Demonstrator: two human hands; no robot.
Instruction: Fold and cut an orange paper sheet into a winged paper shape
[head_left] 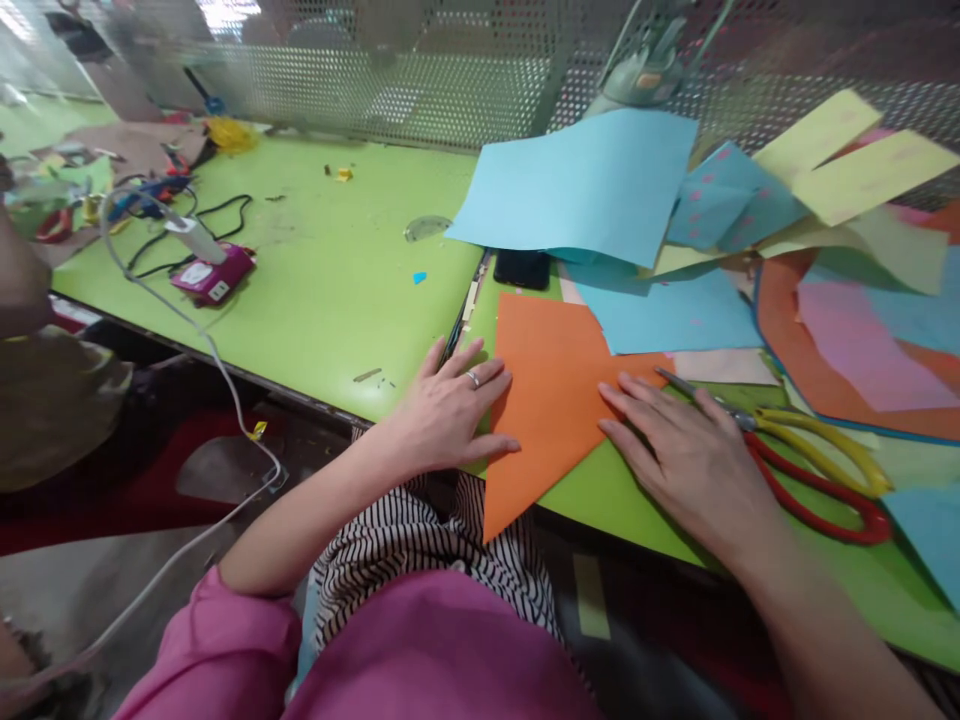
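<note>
A piece of orange paper (pixel 551 385) lies on the green table, one pointed corner hanging over the front edge. My left hand (pixel 454 410), with a ring on one finger, rests fingers apart at the paper's left edge, thumb and fingertips on it. On the other side, my right hand (pixel 686 460) lies flat with its fingers spread, the fingertips at the paper's right edge. Scissors (pixel 750 420) with one yellow and one red handle lie beside and partly behind my right hand. Blue paper (pixel 675 315) lies behind the orange piece.
A large blue sheet (pixel 577 185) and yellow strips (pixel 840 150) pile up at the back right. A dark phone (pixel 523 269) peeks out beneath. On the left stand a purple power socket (pixel 214 272) with a white cable (pixel 217 350) and clutter; another person's arm (pixel 19 260) shows there.
</note>
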